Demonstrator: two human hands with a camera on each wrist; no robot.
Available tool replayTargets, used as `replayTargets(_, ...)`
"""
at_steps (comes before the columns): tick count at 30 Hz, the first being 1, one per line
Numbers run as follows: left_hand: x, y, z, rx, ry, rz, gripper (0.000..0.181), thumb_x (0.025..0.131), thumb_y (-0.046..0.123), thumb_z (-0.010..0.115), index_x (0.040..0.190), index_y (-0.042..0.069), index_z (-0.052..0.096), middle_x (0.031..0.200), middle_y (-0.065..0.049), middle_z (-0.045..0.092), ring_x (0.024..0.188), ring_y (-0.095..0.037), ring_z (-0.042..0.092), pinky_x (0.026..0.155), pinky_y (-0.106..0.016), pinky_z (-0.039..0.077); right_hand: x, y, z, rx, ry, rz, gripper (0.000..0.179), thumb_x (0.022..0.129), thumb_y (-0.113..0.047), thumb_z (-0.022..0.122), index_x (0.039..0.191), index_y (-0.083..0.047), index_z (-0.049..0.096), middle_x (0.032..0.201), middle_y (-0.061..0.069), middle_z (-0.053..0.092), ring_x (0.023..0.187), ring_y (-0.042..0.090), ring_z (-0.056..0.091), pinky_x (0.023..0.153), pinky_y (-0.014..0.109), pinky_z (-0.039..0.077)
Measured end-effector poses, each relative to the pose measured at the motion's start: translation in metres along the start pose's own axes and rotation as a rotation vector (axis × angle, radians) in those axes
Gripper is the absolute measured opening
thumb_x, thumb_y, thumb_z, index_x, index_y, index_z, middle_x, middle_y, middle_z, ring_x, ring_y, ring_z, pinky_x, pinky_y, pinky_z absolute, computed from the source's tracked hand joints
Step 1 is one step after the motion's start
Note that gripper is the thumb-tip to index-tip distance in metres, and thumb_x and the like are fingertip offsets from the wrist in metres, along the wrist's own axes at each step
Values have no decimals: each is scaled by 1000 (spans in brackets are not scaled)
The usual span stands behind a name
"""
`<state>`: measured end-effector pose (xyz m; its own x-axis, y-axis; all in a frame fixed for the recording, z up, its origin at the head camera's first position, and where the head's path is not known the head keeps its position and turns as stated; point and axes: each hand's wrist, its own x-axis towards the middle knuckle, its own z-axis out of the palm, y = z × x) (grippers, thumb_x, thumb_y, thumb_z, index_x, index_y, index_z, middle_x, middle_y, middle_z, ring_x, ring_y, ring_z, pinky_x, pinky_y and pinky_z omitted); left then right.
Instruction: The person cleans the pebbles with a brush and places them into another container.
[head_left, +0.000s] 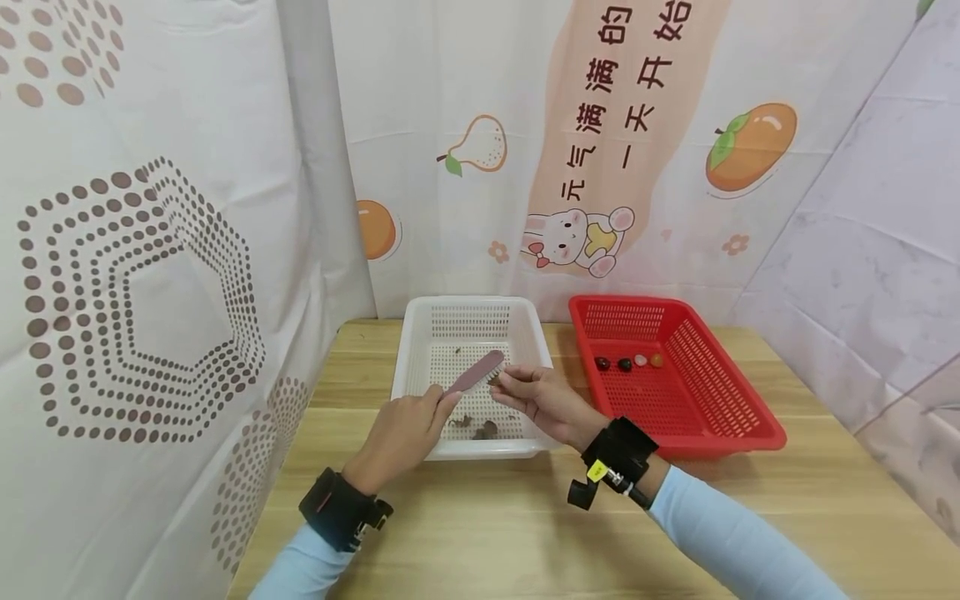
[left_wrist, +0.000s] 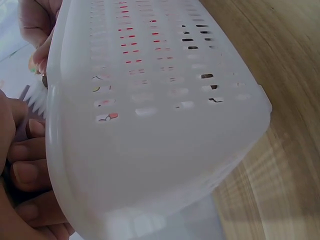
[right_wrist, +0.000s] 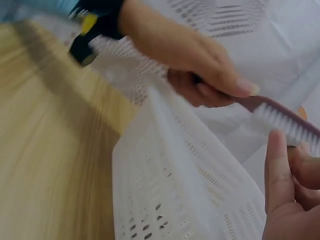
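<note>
My left hand [head_left: 401, 433] grips the handle of a mauve brush [head_left: 477, 372] with white bristles [right_wrist: 287, 122]. Across from it, my right hand [head_left: 546, 403] pinches a small brownish piece [left_wrist: 44, 81] close to the bristles; fingers mostly hide it, so its kind cannot be told. Both hands are above a white plastic basket [head_left: 487, 452]. Brown clumps [head_left: 487, 430] and crumbs lie on the basket's perforated floor. In the left wrist view the basket's wall covers part of the brush.
To the right stands a red basket [head_left: 723, 440] with several small polished stones [head_left: 626, 364] in a row: dark red, dark green, pale pink and orange. Both baskets rest on a wood-grain table [head_left: 480, 525]. Printed curtains [head_left: 450, 100] hang behind and at the left.
</note>
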<state>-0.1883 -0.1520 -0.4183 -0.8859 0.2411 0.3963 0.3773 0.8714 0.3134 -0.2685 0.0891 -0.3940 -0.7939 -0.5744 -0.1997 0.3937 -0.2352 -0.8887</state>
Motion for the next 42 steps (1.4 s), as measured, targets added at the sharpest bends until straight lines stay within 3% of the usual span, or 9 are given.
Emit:
replayTargets(3,1,0,0,12,1,-2,36,111,37,46,85,13,51,58,8,36,47,-9,38,44,-27,30,0,3,2,-60,-31,-18,32,107,6,46,137,16,44,115,14,66,105,18,70,101,33,49)
replayTargets(9,0,-1,1,15,-16,-5,35,112,37,45,85,15,50,58,9,35,46,-7,36,42,-26,29,4,-1,-2,2,35,-28,38,107,4,48,142,17,43,127,19,62,105,17,71,99,30,49)
replayTargets(13,1,-2,1,14,-30,-9,35,112,37,44,85,15,51,58,9,35,46,-7,36,43,-25,29,4,-1,-3,29,53,-27,33,106,5,49,138,14,49,121,16,65,105,18,72,98,30,50)
replayTargets(20,3,-1,0,7,-8,0,36,112,37,44,85,14,50,58,9,36,46,-8,37,43,-27,29,3,4,3,-121,-70,-73,15,104,8,51,118,8,58,108,11,68,104,19,72,100,36,50)
replayTargets(29,-3,-1,1,-2,-41,-20,36,112,38,44,86,15,50,58,8,37,46,-8,38,42,-27,31,6,-2,-9,-62,26,-45,38,106,6,49,141,19,43,128,25,59,101,17,72,96,31,52)
replayTargets(35,-4,1,2,-8,-24,-16,35,112,38,43,86,16,49,58,8,38,47,-8,39,43,-28,32,2,3,-4,-130,-19,-44,30,104,6,54,132,16,51,110,13,69,99,17,72,96,34,52)
replayTargets(39,-4,2,-1,11,-7,-8,34,112,36,46,85,15,50,58,7,38,47,-10,40,43,-29,32,2,2,-2,-174,-48,-64,29,103,7,54,130,18,51,111,13,69,102,18,72,98,35,51)
replayTargets(42,-4,1,-2,16,-11,-11,33,111,36,47,86,15,50,58,7,37,47,-9,39,43,-28,32,2,-3,-5,-152,-14,-73,35,104,6,52,136,20,47,116,14,67,104,18,71,98,33,51)
